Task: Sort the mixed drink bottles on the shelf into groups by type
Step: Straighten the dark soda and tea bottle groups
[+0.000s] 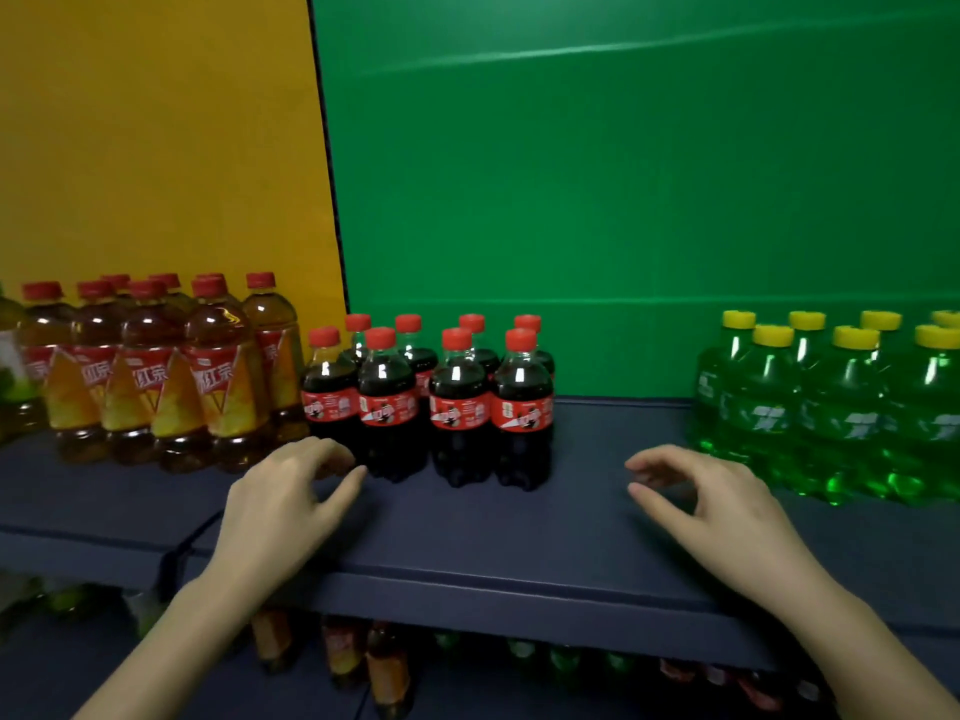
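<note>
- Far to the left I see the tea bottles (156, 381) standing in a tight cluster on the shelf (493, 532), in front of a yellow panel (156, 148). They are clear plastic with amber liquid, red screw caps and glossy red-and-orange labels with a triangle shape.
- A paler greenish bottle (10, 376) is cut off by the frame edge.
- My view of the left hand (280, 501) shows it palm down over the shelf, fingers loosely curled, thumb stretched forward, holding nothing. Its fingertips are right at the foot of the front-left cola bottle; I cannot tell whether they touch it.
- The cola bottles (431, 402) stand upright in two close rows just right of the tea. They are small and squat with near-black liquid, red caps, red label bands and lobed bases.
- The shelf is a flat, matte, dark blue board with a rounded front lip. Under it I make out blurred lower bottles (384, 667), orange and green.
- The right hand (711, 506) hangs over bare shelf between the cola and the green soda, fingers gently curved, thumb apart from them, gripping nothing.
- The green soda bottles (831, 407) are grouped at the right, against the green panel (623, 174). They are translucent bright green plastic with yellow caps, pale markings and shiny highlights.
</note>
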Available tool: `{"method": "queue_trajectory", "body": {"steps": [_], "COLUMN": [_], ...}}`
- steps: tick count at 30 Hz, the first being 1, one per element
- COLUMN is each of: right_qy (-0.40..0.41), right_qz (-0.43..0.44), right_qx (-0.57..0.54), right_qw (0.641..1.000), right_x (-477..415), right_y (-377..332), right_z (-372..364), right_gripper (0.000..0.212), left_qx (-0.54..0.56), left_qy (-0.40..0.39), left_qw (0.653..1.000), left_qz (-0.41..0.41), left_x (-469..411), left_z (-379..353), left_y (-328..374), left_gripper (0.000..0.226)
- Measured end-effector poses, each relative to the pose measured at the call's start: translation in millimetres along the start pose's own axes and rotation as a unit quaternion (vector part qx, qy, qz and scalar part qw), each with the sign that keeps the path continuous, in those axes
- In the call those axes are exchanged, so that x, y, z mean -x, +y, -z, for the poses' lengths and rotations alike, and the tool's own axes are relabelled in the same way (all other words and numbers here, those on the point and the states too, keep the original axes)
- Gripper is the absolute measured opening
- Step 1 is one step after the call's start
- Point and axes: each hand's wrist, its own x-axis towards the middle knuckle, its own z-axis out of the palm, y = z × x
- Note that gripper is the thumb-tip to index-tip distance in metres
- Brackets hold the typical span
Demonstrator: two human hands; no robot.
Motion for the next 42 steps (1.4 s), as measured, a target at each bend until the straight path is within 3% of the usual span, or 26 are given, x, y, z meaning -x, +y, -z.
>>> {"method": "queue_trajectory", "body": {"steps": [2,4,8,11,15,20,25,34,42], "right_qy": [0.005,0.001,-0.037,-0.057,-0.096,-0.136,-0.143,-0.129,-0.128], "right_qz": [-0.014,-0.022,-0.042,-0.06,-0.104,-0.13,-0.112,-0.096,-0.079], "right_qx": [-0.014,-0.028,-0.067,-0.11,-0.183,-0.272,-0.313,-0.298,-0.286], "right_qw": [1.0,0.999,0.996,0.99,0.973,0.944,0.932,0.941,0.946], "right_x": [-7.0,-13.7,-23.8,-33.7,-51.5,-69.2,-80.9,-83.1,-85.4], "right_y": [-9.6,-15.8,-29.3,-36.9,-43.3,-43.2,-45.4,-49.7,-51.7], "right_z": [-15.4,-27.4,-41.2,-48.7,-58.2,-68.7,-71.9,-80.2,-83.2], "right_gripper": [0.015,0.02,0.041,0.059,0.091,0.103,0.102,0.104,0.082], "left_qx": [0.001,0.002,0.039,0.128,0.285,0.433,0.502,0.508,0.511], "left_qy": [-0.011,-0.026,-0.08,-0.112,-0.139,-0.195,-0.233,-0.201,-0.19], "left_qw": [1.0,1.0,0.995,0.984,0.944,0.873,0.83,0.835,0.836], "left_qz": [0.007,0.014,0.033,0.053,0.086,0.109,0.067,0.064,0.057], "left_x": [-6.2,-11.8,-25.8,-38.4,-56.9,-83.6,-91.5,-95.1,-95.3], "left_z": [2.7,4.1,3.7,1.1,-11.5,-27.2,-35.0,-51.4,-57.5], "left_y": [-26.0,-46.4,-71.1,-79.4,-76.6,-81.4,-80.6,-80.5,-78.1], "left_gripper": [0.017,0.024,0.054,0.083,0.105,0.115,0.093,0.101,0.104]}}
